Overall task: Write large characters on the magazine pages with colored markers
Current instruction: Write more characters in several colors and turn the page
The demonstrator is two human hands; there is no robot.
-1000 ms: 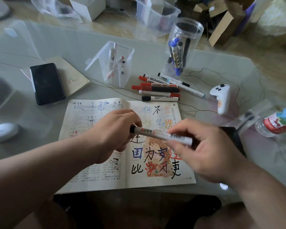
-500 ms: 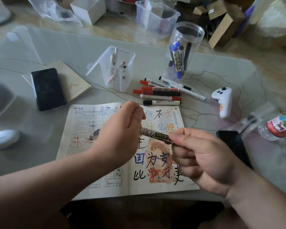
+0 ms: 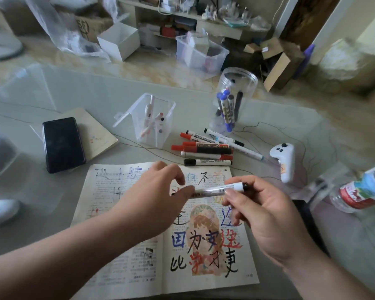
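Over the open printed magazine [image 3: 126,267], our left hand [image 3: 152,198] and right hand [image 3: 268,217] each pinch one white, black-ended plastic marker [image 3: 232,187].

Mid-frame, the left hand [image 3: 158,198] and the right hand [image 3: 266,215] hold one marker [image 3: 212,190] nearly level over the open magazine [image 3: 108,191]. The left fingers pinch its left end and the right fingers grip near its black end. Large coloured characters [image 3: 178,239] fill the right page. Loose markers [image 3: 206,150] lie just above the magazine on the desk [image 3: 85,100], with a jar [image 3: 245,83] of markers beyond and a phone [image 3: 62,144] at left.
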